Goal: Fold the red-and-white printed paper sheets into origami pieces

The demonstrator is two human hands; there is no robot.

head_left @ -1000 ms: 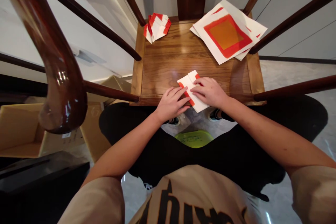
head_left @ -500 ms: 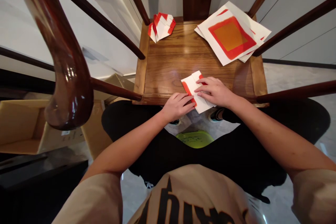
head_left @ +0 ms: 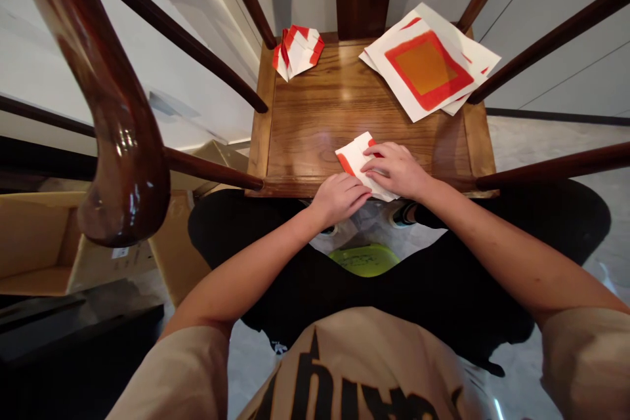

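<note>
left hand (head_left: 343, 198) curls at the part-folded paper (head_left: 355, 153), grip indeterminate; my right hand (head_left: 394, 169) lies on it, fingers loosely spread, at the front of the chair seat (head_left: 319, 125). one rear-left piece (head_left: 301, 52) is folded; flat sheets (head_left: 428, 71) are unfolded.

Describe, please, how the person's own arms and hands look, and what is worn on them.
The left hand and right hand are bare, with no glove, ring or watch in sight. The forearms are uncovered too. The sleeves are short, loose and beige, like the shirt, which bears large dark lettering.
</note>
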